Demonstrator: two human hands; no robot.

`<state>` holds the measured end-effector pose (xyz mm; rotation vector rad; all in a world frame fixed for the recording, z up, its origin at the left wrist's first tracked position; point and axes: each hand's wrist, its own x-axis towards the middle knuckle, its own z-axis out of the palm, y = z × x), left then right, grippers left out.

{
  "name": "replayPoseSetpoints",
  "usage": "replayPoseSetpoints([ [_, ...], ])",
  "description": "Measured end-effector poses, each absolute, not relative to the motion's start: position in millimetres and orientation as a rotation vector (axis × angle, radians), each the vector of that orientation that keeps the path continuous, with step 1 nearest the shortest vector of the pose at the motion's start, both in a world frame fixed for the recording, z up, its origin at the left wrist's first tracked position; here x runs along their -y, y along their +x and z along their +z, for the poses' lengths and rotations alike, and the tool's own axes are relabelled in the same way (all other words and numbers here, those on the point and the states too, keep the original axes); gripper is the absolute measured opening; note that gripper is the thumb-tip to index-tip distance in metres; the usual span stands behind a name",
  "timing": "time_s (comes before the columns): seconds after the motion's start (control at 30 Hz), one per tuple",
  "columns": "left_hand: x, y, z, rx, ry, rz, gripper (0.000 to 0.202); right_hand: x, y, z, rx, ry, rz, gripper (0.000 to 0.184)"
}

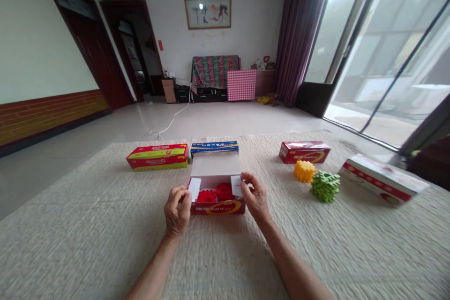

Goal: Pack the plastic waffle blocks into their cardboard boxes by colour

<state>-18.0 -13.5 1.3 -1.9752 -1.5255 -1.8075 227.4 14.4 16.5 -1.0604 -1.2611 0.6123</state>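
An open red box (217, 206) lies on the beige cloth-covered table (105, 225) in front of me, its white lid (215, 165) folded back. Red toothed plastic pieces (214, 193) sit inside it. My left hand (177, 208) pinches the small white side flap at the box's left end. My right hand (253, 197) pinches the white flap at the right end. Both hands have their fingers closed on the flaps.
A red-and-green box (158, 157) and a blue box (214, 146) lie behind the open one. To the right lie another red box (304, 151), an orange toothed piece (304, 170), a green one (325, 186) and a long white-and-red box (381, 179).
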Motion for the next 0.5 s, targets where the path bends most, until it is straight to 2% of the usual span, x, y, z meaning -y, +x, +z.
replayPoseSetpoints([
  [0.2,7.2,-15.6,-2.7,1.452,-1.971,-1.855,0.012,-18.1,228.9,17.4,1.236,-0.981,0.841,0.044],
  [0.4,7.2,-12.7,-1.4,1.464,-1.972,-1.949,0.013,-19.1,228.5,15.6,1.176,-0.898,0.877,0.047],
  [0.5,9.8,-11.5,0.2,1.533,-1.973,-1.99,0.016,-16.8,230.9,15.4,1.188,-0.921,0.845,0.038],
])
